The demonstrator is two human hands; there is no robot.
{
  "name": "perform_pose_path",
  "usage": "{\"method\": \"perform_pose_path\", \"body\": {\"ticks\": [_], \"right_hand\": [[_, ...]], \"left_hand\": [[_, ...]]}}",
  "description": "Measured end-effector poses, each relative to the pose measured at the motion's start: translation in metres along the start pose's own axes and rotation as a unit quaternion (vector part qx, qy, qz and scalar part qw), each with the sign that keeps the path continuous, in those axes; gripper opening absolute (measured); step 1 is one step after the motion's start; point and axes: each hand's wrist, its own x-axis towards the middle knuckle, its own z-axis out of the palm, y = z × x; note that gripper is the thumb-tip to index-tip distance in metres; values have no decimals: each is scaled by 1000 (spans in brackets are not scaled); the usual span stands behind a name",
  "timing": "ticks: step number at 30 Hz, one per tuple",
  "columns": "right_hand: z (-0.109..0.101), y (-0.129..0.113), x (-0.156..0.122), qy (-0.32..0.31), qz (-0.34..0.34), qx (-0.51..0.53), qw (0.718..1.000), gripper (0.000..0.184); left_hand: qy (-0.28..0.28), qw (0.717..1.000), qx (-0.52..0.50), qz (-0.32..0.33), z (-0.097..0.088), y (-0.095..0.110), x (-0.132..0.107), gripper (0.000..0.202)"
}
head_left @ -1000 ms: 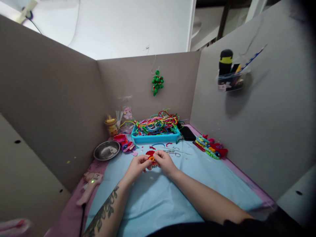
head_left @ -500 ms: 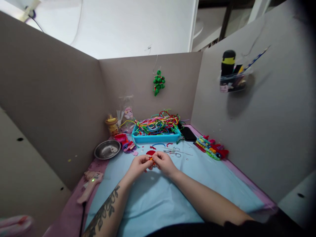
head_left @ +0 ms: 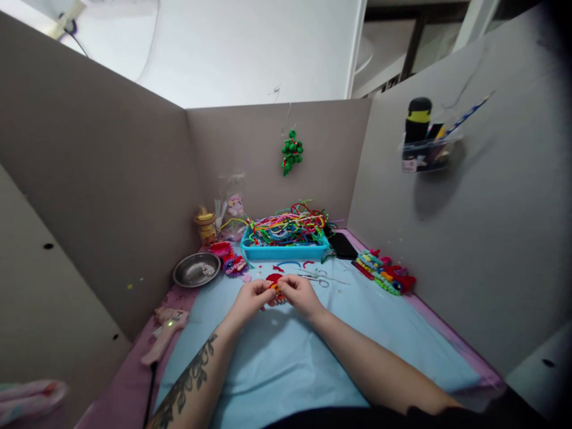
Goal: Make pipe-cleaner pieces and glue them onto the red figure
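Observation:
My left hand (head_left: 250, 300) and my right hand (head_left: 300, 294) meet over the light blue cloth (head_left: 286, 357), fingers pinched together on a small red and orange pipe-cleaner piece (head_left: 274, 282). Most of that piece is hidden between the fingertips. Just beyond the hands lie small scissors (head_left: 316, 277) and a few short cut bits. Behind them stands a blue tray (head_left: 286, 252) piled with pipe cleaners of many colours.
A metal bowl (head_left: 196, 270) sits at the left, a pink glue gun (head_left: 164, 335) with a green light nearer me. Finished colourful pieces (head_left: 384, 273) lie at the right, a dark phone (head_left: 342, 245) beside the tray. Grey cardboard walls enclose the desk; a green ornament (head_left: 291, 154) hangs on the back wall.
Both hands stay pinched on the small piece with only slight finger movement. The camera has shifted a little, so the scene sits slightly lower and to the right.

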Motion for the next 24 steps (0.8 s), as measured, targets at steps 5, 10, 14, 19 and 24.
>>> {"method": "perform_pose_path", "body": {"ticks": [5, 10, 14, 19, 24], "right_hand": [[2, -4, -4, 42, -40, -68, 996, 22], [5, -5, -5, 78, -77, -133, 985, 21], [4, 0, -4, 102, -116, -201, 967, 21], [5, 0, -4, 116, -141, -235, 955, 21], [-4, -2, 1, 48, -62, -125, 989, 29]], "left_hand": [[-8, 1000, 11, 12, 2, 0, 0, 26], [-5, 1000, 3, 23, 4, -1, 1, 25], [5, 1000, -3, 29, 6, -1, 2, 24], [1, 1000, -14, 23, 7, -3, 3, 22], [11, 999, -37, 8, 5, -7, 4, 24]]}}
